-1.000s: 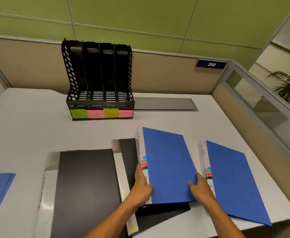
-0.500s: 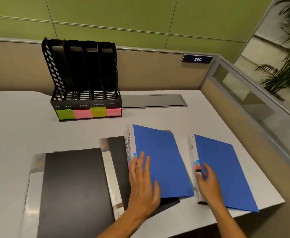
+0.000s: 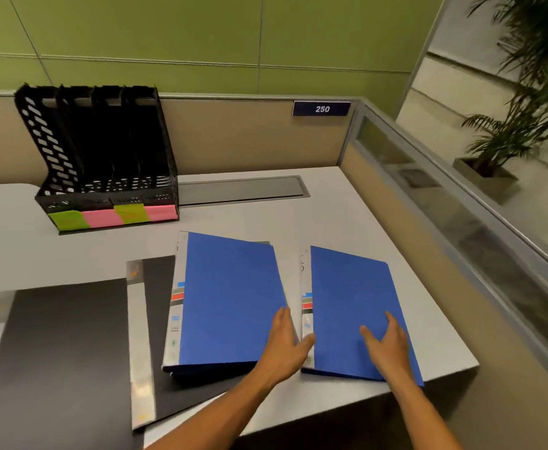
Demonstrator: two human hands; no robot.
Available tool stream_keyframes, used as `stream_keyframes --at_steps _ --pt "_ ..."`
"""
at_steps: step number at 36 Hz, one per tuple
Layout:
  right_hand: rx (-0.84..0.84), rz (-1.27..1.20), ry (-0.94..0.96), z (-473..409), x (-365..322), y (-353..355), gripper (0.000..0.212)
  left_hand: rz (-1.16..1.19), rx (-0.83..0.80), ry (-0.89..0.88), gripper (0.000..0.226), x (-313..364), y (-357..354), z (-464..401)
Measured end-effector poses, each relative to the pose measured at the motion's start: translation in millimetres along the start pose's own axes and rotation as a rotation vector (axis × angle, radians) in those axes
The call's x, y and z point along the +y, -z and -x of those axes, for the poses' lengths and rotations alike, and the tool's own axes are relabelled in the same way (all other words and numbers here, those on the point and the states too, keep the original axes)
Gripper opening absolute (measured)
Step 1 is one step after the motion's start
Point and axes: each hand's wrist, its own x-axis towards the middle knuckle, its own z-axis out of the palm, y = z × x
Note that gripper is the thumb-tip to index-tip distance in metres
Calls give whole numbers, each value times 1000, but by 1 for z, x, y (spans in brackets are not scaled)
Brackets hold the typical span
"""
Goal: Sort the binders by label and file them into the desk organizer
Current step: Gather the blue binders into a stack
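Moved since prior frame: left hand [image 3: 284,347] off spine to right edge of middle blue binder [image 3: 230,300], fingers spread flat | right hand [image 3: 386,344] spread, pressing right blue binder [image 3: 352,306] | desk organizer [image 3: 103,164] well beyond left hand, far-left on desk [image 3: 347,219]

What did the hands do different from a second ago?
The left hand slid from the spine side of the middle blue binder across to its right edge. The right hand left that binder and now rests flat on the right blue binder. The black binders and the desk organizer stayed where they were, its slots holding no binders.
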Motion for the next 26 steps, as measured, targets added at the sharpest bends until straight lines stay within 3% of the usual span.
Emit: stream_keyframes --at_steps 3,7,11,16,26 --pt "-37 84 -25 -11 17 12 81 64 19 49 59 10 -17 -7" --pt "-99 263 -155 -14 37 23 92 156 52 104 59 21 -39 -10" --pt "-131 404 -163 -11 48 21 96 216 99 172 63 28 -53 -11" --pt "-167 432 -139 -13 53 15 95 260 98 302 53 32 -56 -10" --pt "-160 404 -90 -9 55 26 94 408 101 371 46 33 -62 -10"
